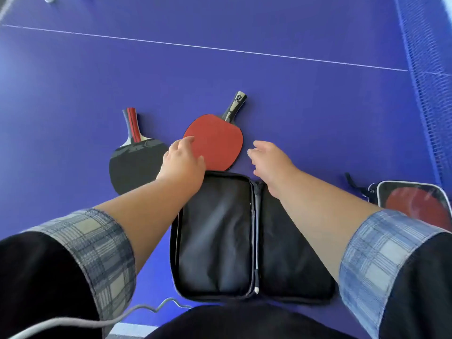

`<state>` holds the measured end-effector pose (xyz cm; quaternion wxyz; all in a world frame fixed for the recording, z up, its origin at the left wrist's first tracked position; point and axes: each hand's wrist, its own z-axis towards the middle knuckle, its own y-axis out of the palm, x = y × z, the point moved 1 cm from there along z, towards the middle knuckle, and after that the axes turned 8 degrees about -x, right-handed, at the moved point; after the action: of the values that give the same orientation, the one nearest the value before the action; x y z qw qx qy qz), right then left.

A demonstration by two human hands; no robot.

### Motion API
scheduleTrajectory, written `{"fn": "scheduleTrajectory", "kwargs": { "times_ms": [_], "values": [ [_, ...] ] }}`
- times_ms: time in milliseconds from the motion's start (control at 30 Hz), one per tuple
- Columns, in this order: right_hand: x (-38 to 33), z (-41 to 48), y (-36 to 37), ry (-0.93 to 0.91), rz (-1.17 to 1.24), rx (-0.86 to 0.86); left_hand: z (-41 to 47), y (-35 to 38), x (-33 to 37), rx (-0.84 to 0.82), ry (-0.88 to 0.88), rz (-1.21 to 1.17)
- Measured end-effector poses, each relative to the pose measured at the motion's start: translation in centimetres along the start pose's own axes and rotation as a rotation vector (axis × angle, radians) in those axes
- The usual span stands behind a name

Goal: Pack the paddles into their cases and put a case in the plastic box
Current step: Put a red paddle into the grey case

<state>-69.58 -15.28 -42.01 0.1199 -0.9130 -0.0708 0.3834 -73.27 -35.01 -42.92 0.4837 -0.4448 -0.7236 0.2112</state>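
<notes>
Paddles [215,143] and open case [215,231] lie on blue table [244,81]; net [425,69], apparently, at right.

On the table [293,99], the first paddle [217,143] is lying just behind the open case [234,236], the second paddle [134,167] behind-left of it, and the second case [389,192], holding a third paddle [418,206], to its right.

open case [215,231]: black cloth, faintly shiny
red paddle [217,140]: matt rubber, beyond the case
table [244,89]: smooth, matt

Purple-blue table-tennis table [293,106], thin white line [195,46] across upper frame. Centre: black-rubber paddle [134,167], red-rubber paddle [217,143], open black fabric case [215,228] below. Clear-windowed case [415,201] at right edge.
</notes>
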Motion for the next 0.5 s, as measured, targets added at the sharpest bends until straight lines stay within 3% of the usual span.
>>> {"fn": "scheduleTrajectory", "kwargs": {
  "times_ms": [67, 167, 367, 500],
  "values": [
    [-0.9, 1.4, 1.2, 0.041, 0.041, 0.009, 2.5, -0.9, -0.7, -0.088, -0.138, 0.015],
    [-1.8, 3.3, 2.8, 0.092, 0.108, 0.031, 4.4, -0.9, -1.1, -0.173, -0.136, 0.062],
    [-3.9, 3.9, 3.8, 0.085, 0.486, 0.052, 6.1, -1.5, -1.4, -0.08, -0.011, -0.104],
    [-5.7, 3.5, 2.1, -0.002, 0.555, 0.079, 6.7, -3.6, 0.7, 0.008, 0.117, -0.265]
  ]
}}
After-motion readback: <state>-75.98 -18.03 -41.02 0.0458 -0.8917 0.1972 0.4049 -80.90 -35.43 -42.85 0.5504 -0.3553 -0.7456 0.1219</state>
